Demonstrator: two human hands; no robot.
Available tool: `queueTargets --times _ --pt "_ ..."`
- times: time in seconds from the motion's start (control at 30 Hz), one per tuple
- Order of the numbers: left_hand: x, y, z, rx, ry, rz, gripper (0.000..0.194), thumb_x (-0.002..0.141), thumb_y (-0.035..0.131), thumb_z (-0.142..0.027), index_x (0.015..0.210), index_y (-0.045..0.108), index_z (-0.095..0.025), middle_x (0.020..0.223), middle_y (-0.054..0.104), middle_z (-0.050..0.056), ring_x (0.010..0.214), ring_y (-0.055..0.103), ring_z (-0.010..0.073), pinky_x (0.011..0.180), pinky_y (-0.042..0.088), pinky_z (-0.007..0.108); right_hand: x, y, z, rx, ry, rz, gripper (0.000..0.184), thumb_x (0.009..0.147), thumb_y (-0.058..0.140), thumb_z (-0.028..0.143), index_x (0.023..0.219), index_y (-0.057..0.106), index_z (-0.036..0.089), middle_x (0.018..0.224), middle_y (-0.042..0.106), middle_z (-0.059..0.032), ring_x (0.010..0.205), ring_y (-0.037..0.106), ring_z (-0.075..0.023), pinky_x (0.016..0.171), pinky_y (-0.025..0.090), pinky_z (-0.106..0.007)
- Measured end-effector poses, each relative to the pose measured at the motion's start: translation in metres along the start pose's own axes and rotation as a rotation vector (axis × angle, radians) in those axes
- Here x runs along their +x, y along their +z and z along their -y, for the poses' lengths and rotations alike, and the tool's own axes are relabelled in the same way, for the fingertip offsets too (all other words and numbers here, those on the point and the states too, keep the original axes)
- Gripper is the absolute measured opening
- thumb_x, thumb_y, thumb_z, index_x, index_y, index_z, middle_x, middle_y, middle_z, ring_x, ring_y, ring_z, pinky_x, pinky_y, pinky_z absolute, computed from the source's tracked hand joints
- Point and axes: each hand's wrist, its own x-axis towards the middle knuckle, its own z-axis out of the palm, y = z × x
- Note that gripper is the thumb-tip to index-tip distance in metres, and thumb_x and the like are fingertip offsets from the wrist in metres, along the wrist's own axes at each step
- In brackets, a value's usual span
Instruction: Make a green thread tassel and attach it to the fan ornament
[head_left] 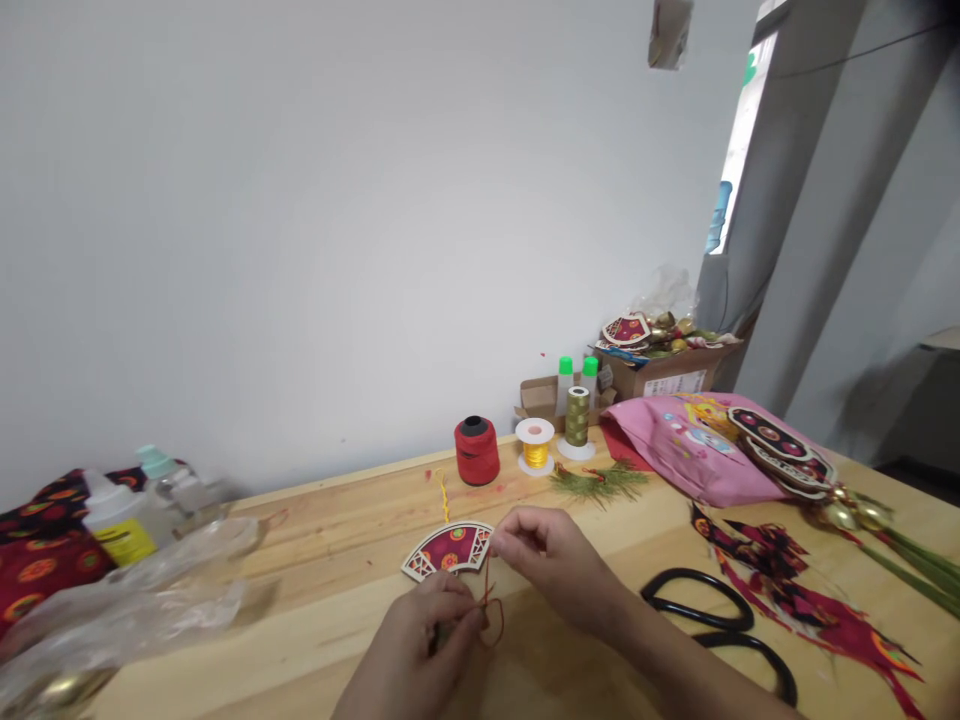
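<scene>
The fan-shaped ornament (448,546) lies just beyond the left fingers (448,604) and beside the right fingers (511,546), both pinching red cord (487,582).

Maroon fills the pale-rimmed fan piece (445,551), orange and green dotting it; the cord (502,619) shows red, the bag (684,452) cartoon-printed pink!

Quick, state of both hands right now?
Left hand: closed, fingertips pinching the thin red cord.
Right hand: closed, fingertips pinching the same cord higher up.
</scene>
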Motion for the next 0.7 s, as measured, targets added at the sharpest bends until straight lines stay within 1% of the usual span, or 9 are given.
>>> queueTargets --times 0.07,0.2,0.27,0.3,0.37,0.43,0.53,0.63,0.7 --pt "0.000 0.004 0.003 -0.081 -0.074 -0.032 0.030 0.076 0.047 -0.035 0.055 0.059 -0.017 0.057 0.052 0.001 0.057 0.047 0.0150 0.054 0.034 0.023 -0.003 0.002 -0.001 -0.153 -0.089 -0.014 0.019 0.079 0.048 0.024 0.063 0.054 0.015 0.054 0.045 0.0037 0.050 0.038 -0.0082 0.047 0.030 -0.019" --pt "0.001 0.010 0.010 -0.374 -0.289 -0.063 0.036 0.069 0.052 -0.048 0.056 0.058 -0.015 0.043 0.035 -0.006 0.039 0.031 0.0085 0.038 0.021 0.020 -0.008 0.006 -0.003 -0.453 -0.398 -0.010 0.016 0.079 0.049 0.018 0.065 0.056 0.016 0.061 0.055 0.0003 0.060 0.047 -0.0110 0.057 0.034 -0.022" --pt "0.002 0.010 0.011 -0.541 -0.341 -0.060 0.038 0.064 0.056 -0.051 0.056 0.059 -0.014 0.042 0.038 -0.006 0.038 0.032 0.0076 0.037 0.022 0.019 -0.009 0.008 -0.003 -0.551 -0.502 -0.001 0.016 0.078 0.049 0.017 0.065 0.056 0.016 0.062 0.058 -0.0010 0.061 0.049 -0.0120 0.058 0.034 -0.023" --pt "0.003 0.010 0.011 -0.630 -0.336 -0.049 0.037 0.063 0.059 -0.050 0.056 0.061 -0.014 0.044 0.043 -0.004 0.040 0.036 0.0082 0.040 0.025 0.019 -0.010 0.009 -0.004 -0.594 -0.534 -0.001 0.017 0.079 0.048 0.017 0.064 0.056 0.016 0.061 0.058 -0.0014 0.060 0.049 -0.0121 0.056 0.034 -0.023" --pt "0.003 0.009 0.009 -0.795 -0.310 -0.025 0.034 0.061 0.062 -0.047 0.060 0.065 -0.013 0.052 0.054 0.001 0.050 0.046 0.0116 0.048 0.034 0.021 -0.010 0.010 -0.004 -0.665 -0.576 -0.018 0.018 0.080 0.046 0.019 0.065 0.057 0.017 0.060 0.059 -0.0017 0.059 0.049 -0.0124 0.054 0.033 -0.023" --pt "0.003 0.008 0.005 -0.906 -0.316 -0.012 0.033 0.063 0.062 -0.046 0.068 0.068 -0.014 0.062 0.062 0.005 0.061 0.053 0.0159 0.056 0.038 0.023 -0.010 0.010 -0.005 -0.703 -0.603 -0.045 0.019 0.081 0.045 0.021 0.067 0.057 0.017 0.060 0.059 -0.0016 0.058 0.048 -0.0125 0.053 0.032 -0.024" --pt "0.002 0.007 0.000 -1.025 -0.339 -0.030 0.027 0.066 0.061 -0.042 0.073 0.069 -0.017 0.068 0.066 0.006 0.068 0.056 0.0170 0.061 0.040 0.024 -0.010 0.010 -0.006 -0.718 -0.615 -0.070 0.018 0.081 0.044 0.020 0.067 0.056 0.018 0.060 0.058 -0.0013 0.058 0.047 -0.0124 0.054 0.032 -0.024" --pt "0.004 0.009 -0.002 -1.192 -0.275 -0.024 0.020 0.069 0.061 -0.035 0.073 0.070 -0.017 0.070 0.067 0.005 0.072 0.057 0.0170 0.068 0.041 0.026 -0.010 0.012 -0.006 -0.721 -0.606 -0.062 0.017 0.080 0.045 0.019 0.065 0.054 0.017 0.060 0.058 -0.0009 0.058 0.047 -0.0123 0.054 0.032 -0.024" --pt "0.005 0.010 -0.001 -1.276 -0.247 -0.003 0.019 0.071 0.059 -0.032 0.074 0.070 -0.017 0.072 0.067 0.006 0.073 0.057 0.0176 0.071 0.042 0.027 -0.009 0.013 -0.007 -0.710 -0.605 -0.064 0.017 0.079 0.047 0.019 0.063 0.053 0.017 0.059 0.058 -0.0006 0.058 0.048 -0.0120 0.053 0.033 -0.023"
